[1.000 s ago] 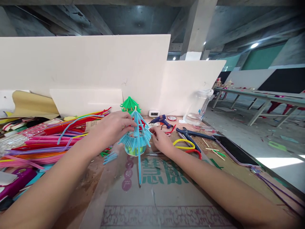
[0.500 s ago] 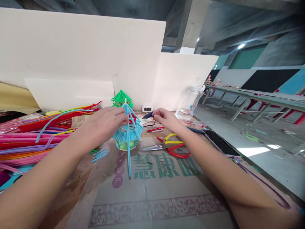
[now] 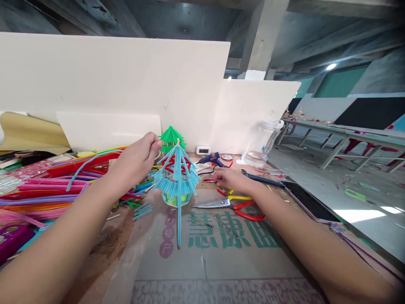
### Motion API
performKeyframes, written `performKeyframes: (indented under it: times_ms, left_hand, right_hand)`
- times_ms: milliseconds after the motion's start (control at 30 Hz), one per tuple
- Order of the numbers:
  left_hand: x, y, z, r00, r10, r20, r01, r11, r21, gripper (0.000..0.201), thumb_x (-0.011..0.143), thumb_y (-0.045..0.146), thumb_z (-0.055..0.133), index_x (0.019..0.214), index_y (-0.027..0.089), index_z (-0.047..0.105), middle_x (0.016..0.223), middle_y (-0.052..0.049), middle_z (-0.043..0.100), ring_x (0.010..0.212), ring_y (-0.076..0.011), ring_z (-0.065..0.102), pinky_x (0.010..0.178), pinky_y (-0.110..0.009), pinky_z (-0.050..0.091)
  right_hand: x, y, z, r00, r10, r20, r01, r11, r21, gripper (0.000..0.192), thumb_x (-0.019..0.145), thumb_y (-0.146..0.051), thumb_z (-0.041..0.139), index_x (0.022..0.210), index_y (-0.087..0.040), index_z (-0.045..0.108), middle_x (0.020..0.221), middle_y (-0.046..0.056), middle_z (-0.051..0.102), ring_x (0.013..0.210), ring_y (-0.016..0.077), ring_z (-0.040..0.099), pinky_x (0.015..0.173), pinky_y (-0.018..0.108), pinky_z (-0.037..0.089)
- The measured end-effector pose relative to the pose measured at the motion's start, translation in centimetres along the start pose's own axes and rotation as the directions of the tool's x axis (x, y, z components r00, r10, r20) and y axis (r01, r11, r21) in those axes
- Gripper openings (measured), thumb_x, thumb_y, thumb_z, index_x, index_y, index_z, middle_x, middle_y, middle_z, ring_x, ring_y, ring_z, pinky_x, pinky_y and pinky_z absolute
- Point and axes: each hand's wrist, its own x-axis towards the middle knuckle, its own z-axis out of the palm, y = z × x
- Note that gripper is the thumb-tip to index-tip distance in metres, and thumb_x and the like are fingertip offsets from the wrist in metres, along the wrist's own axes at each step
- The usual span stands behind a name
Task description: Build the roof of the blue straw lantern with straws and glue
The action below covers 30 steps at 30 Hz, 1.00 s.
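Left hand (image 3: 137,158) raised above the table, fingers curled together near the top of the blue straw pavilion (image 3: 176,177); cannot tell if something thin is pinched between them; just beside the green straw pavilion (image 3: 171,138) behind. Right hand (image 3: 230,179) low over the cardboard sheet (image 3: 221,253), palm down, fingers loosely apart and stretched toward small red pieces, just beside the scissors (image 3: 228,204) with yellow and red handles; not gripping anything. Blue straw pavilion upright near the far edge of the cardboard, between both hands; one long blue straw (image 3: 179,219) hanging down from it toward the near side. Open room on the near part of the cardboard; left side crowded with a pile of coloured straws (image 3: 47,185); right edge of the table close, with a phone (image 3: 308,202) lying along it. White boards (image 3: 110,80) closing the back. Clear plastic jar (image 3: 264,141) at the back right, lying tilted; nothing visible inside. Blue glue gun (image 3: 213,159) near the jar.
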Motion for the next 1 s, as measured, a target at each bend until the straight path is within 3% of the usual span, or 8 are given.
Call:
performKeyframes:
  times_ms: [133, 333, 500, 600, 700, 767, 900, 1000]
  left_hand:
    - [0.2, 0.3, -0.5, 1.000, 0.031, 0.004, -0.031, 0.998, 0.058, 0.041, 0.095, 0.047, 0.031, 0.071, 0.021, 0.051, 0.073, -0.003, 0.057, 0.070, -0.0194, 0.053, 0.062, -0.031, 0.035]
    - [0.0, 0.5, -0.4, 0.991, 0.075, 0.108, -0.064, 0.993, -0.099, 0.020, 0.086, 0.040, 0.052, 0.089, 0.024, 0.065, 0.091, -0.002, 0.065, 0.081, -0.0197, 0.059, 0.070, -0.031, 0.043]
    - [0.0, 0.2, 0.5, 0.998, 0.064, -0.013, -0.065, 0.991, -0.113, 0.036, 0.090, 0.048, 0.047, 0.107, 0.020, 0.062, 0.108, -0.008, 0.063, 0.093, -0.0223, 0.059, 0.081, -0.036, 0.046]
    - [0.2, -0.2, 1.0, 0.999, 0.050, 0.011, -0.048, 0.990, -0.136, 0.043, 0.090, 0.050, 0.045, 0.116, 0.019, 0.060, 0.114, -0.009, 0.062, 0.099, -0.0232, 0.059, 0.086, -0.037, 0.046]
    - [0.2, -0.5, 1.4, 0.999, 0.043, 0.032, -0.038, 0.990, -0.136, 0.043, 0.089, 0.051, 0.046, 0.116, 0.020, 0.060, 0.115, -0.008, 0.062, 0.101, -0.0240, 0.059, 0.088, -0.038, 0.046]
    - [0.2, -0.5, 1.6, 0.998, 0.037, 0.043, -0.031, 0.991, -0.131, 0.043, 0.088, 0.052, 0.048, 0.115, 0.021, 0.061, 0.115, -0.008, 0.063, 0.101, -0.0244, 0.059, 0.089, -0.038, 0.045]
    - [0.2, -0.3, 1.7, 0.997, 0.028, 0.066, -0.018, 0.990, -0.138, 0.043, 0.088, 0.052, 0.048, 0.114, 0.021, 0.062, 0.116, -0.008, 0.063, 0.102, -0.0248, 0.059, 0.090, -0.038, 0.045]
    - [0.1, -0.2, 1.6, 0.996, 0.038, 0.081, -0.028, 0.991, -0.127, 0.041, 0.089, 0.051, 0.047, 0.113, 0.022, 0.062, 0.116, -0.007, 0.063, 0.103, -0.0250, 0.058, 0.091, -0.038, 0.045]
  right_hand:
    - [0.2, 0.3, 0.6, 1.000, -0.006, -0.007, 0.006, 1.000, -0.027, 0.013, 0.077, -0.015, 0.060, 0.086, -0.018, 0.069, 0.093, 0.005, 0.062, 0.072, 0.0141, 0.056, 0.066, 0.025, 0.039]
    - [-0.1, -0.5, 0.2, 0.999, -0.045, -0.001, 0.045, 0.999, -0.025, 0.015, 0.077, -0.009, 0.054, 0.081, -0.016, 0.066, 0.096, 0.007, 0.060, 0.077, 0.0153, 0.056, 0.069, 0.025, 0.040]
    - [-0.7, -1.5, -1.9, 0.998, -0.055, 0.019, 0.055, 0.998, 0.026, 0.020, 0.082, -0.013, 0.047, 0.091, -0.016, 0.064, 0.088, 0.005, 0.063, 0.076, 0.0162, 0.056, 0.069, 0.027, 0.041]
    - [-1.2, -1.6, -3.0, 0.990, -0.075, 0.121, 0.065, 0.994, 0.084, 0.021, 0.082, -0.017, 0.050, 0.096, -0.018, 0.066, 0.089, 0.004, 0.066, 0.075, 0.0157, 0.058, 0.065, 0.025, 0.044]
    - [-1.3, -1.3, -3.2, 0.948, -0.138, 0.285, 0.097, 0.983, 0.154, 0.020, 0.077, -0.019, 0.060, 0.093, -0.019, 0.071, 0.094, 0.004, 0.068, 0.081, 0.0160, 0.061, 0.068, 0.024, 0.047]
    - [-1.2, -1.0, -2.9, 0.931, -0.155, 0.331, 0.100, 0.979, 0.176, 0.021, 0.076, -0.021, 0.063, 0.094, -0.020, 0.073, 0.093, 0.004, 0.067, 0.082, 0.0164, 0.062, 0.070, 0.024, 0.047]
    - [-0.8, -0.4, -1.6, 0.948, -0.119, 0.294, 0.079, 0.986, 0.144, 0.015, 0.075, -0.023, 0.067, 0.089, -0.020, 0.072, 0.090, 0.003, 0.065, 0.077, 0.0157, 0.061, 0.065, 0.023, 0.045]
    - [-0.6, -0.3, -0.8, 0.985, -0.039, 0.170, 0.029, 0.998, 0.064, 0.010, 0.078, -0.019, 0.062, 0.086, -0.019, 0.069, 0.100, 0.006, 0.063, 0.077, 0.0155, 0.058, 0.066, 0.025, 0.042]
